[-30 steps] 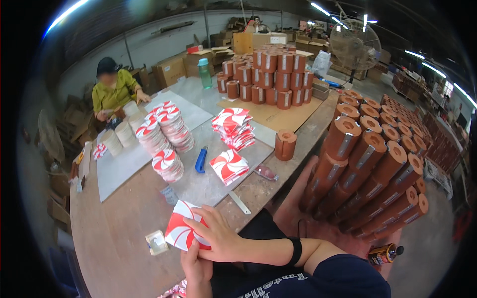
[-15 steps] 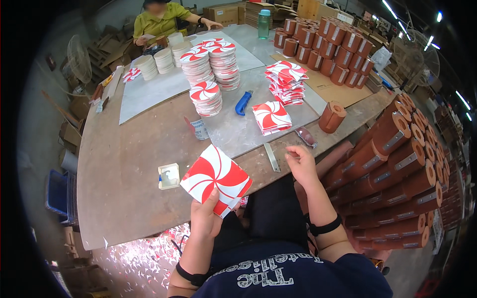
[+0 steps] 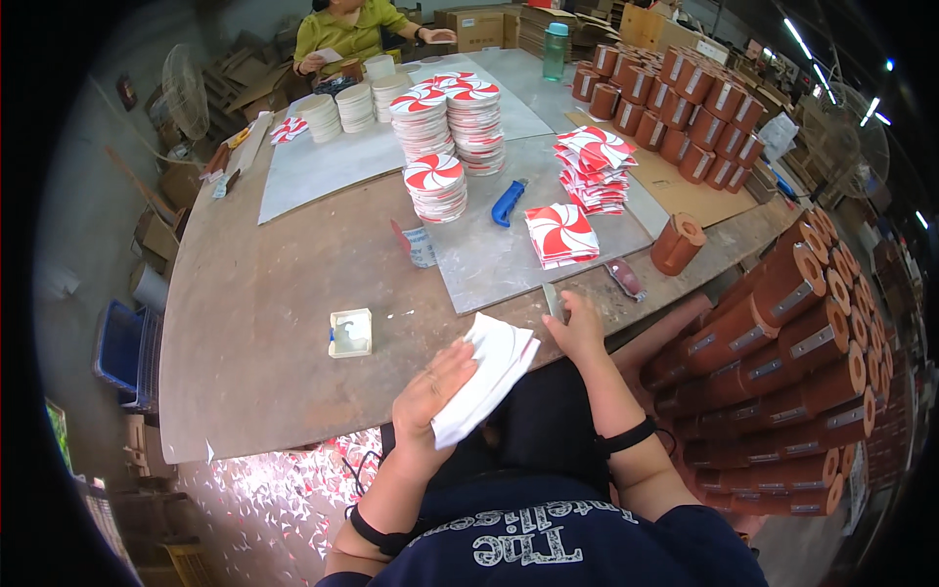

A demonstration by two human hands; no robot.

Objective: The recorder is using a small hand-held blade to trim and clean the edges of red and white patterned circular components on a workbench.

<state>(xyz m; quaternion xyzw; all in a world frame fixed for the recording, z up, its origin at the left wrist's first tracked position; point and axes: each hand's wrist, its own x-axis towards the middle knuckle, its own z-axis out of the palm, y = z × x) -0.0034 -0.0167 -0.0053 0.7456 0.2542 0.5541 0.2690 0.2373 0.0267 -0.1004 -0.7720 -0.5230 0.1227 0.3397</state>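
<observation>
My left hand [image 3: 426, 399] grips a small stack of square paper sheets [image 3: 489, 380] over the table's near edge, white backs up, fingers lying across them. To its right, my right hand [image 3: 579, 331] is closed on a flat metal strip [image 3: 553, 299] at the table edge. Beyond it lie a low pile of red-and-white swirl squares [image 3: 562, 235] and a taller, uneven pile of such squares [image 3: 595, 166]. A blue utility knife [image 3: 508, 203] rests on the grey board, near stacks of round swirl-patterned discs [image 3: 434, 174]. A small square dish [image 3: 350, 334] sits to the left.
A brown cylinder [image 3: 677, 245] stands near a dark red wrapped lump [image 3: 625, 280]. More brown cylinders are stacked at the back right [image 3: 685, 108] and beside the table [image 3: 773, 362]. Across the table, a person in a yellow-green shirt [image 3: 352, 34] holds paper. A green bottle [image 3: 555, 54] stands far back.
My left hand has turned the sheets from swirl side to white side. My right hand has moved onto the metal strip and taken hold of it. The whole view has shifted slightly.
</observation>
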